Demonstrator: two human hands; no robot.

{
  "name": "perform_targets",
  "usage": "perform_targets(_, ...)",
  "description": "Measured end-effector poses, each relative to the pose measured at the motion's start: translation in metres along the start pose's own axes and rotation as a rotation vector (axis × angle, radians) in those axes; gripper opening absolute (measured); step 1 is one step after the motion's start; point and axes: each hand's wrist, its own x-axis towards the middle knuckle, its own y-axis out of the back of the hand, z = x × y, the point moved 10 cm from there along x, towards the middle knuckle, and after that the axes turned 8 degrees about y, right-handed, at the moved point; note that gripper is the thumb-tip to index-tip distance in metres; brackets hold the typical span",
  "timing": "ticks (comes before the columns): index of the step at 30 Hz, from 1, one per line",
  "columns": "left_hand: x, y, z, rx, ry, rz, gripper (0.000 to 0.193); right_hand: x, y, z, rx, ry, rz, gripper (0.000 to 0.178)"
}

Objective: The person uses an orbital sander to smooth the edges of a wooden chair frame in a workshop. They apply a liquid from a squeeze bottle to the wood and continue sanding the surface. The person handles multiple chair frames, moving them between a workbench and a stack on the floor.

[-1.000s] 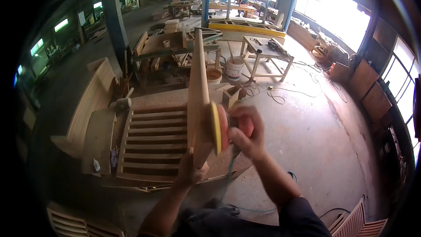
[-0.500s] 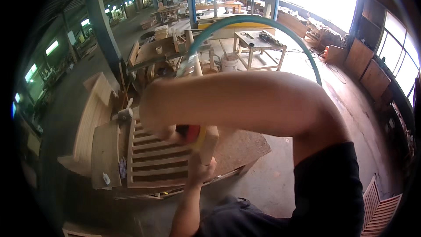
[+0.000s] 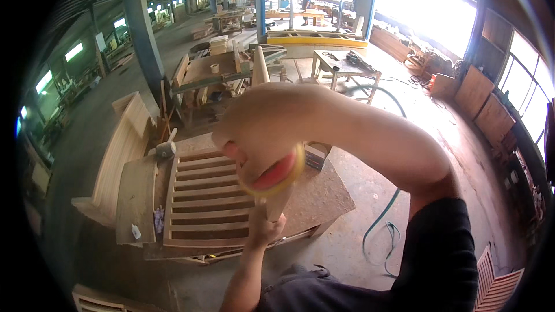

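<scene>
Head view: gripped in your right hand (image 3: 254, 141), the sander (image 3: 276, 174) had left the beam's (image 3: 280, 201) 3-o'clock side, seemingly for another face; your left hand (image 3: 266, 229) clasped its 6-o'clock end.

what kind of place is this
Most likely a woodworking shop: a pale slatted wooden frame lies on a brown wooden workbench, and the right hand holds what looks like a round red and yellow sander.

Sander (image 3: 277, 174), frame centre: no readable lettering
Bottle (image 3: 136, 231), lower left: too small to read any print
Box (image 3: 315, 158), just right of centre: nothing legible
</scene>
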Motion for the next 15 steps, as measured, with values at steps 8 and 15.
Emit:
perform_targets(8,-0.002,-0.006,-0.004,0.167,0.014,-0.063,0.022,-0.139,-0.065,0.044,0.447,0.056,1.115,0.05)
perform_targets(15,0.015,0.007,0.057,0.454,0.096,-0.349,0.034,-0.13,-0.249,0.055,0.877,-0.318,1.415,0.06)
